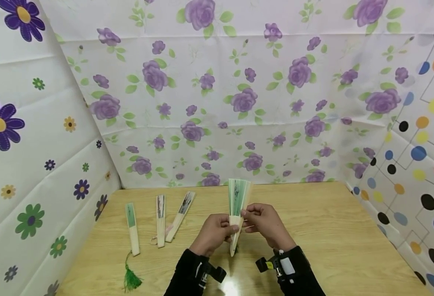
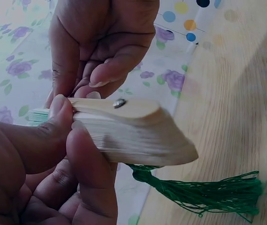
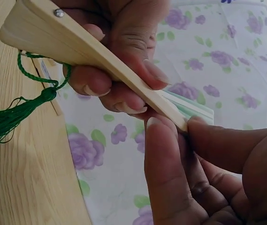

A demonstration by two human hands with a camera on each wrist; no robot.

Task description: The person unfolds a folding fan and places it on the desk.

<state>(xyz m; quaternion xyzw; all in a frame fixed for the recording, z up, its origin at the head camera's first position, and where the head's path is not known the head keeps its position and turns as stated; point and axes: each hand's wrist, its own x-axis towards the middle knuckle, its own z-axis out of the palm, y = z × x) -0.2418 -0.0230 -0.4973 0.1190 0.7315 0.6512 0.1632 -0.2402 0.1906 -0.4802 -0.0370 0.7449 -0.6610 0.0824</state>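
Note:
A green folding fan, slightly spread at its top, is held upright over the table by both hands. My left hand grips its pale wooden ribs near the lower end, thumb across the front. With thumb and fingers, my right hand pinches the fan's right edge higher up. In the left wrist view, a metal rivet shows on the wooden end, and a green tassel hangs below it. The right wrist view shows the outer wooden rib between both hands' fingers, with a strip of green leaf beyond.
On the left of the wooden table lie three folded fans: a green one with a green tassel, a grey-patterned one, and another patterned one slanting beside it. Flowered cloth stands behind the table.

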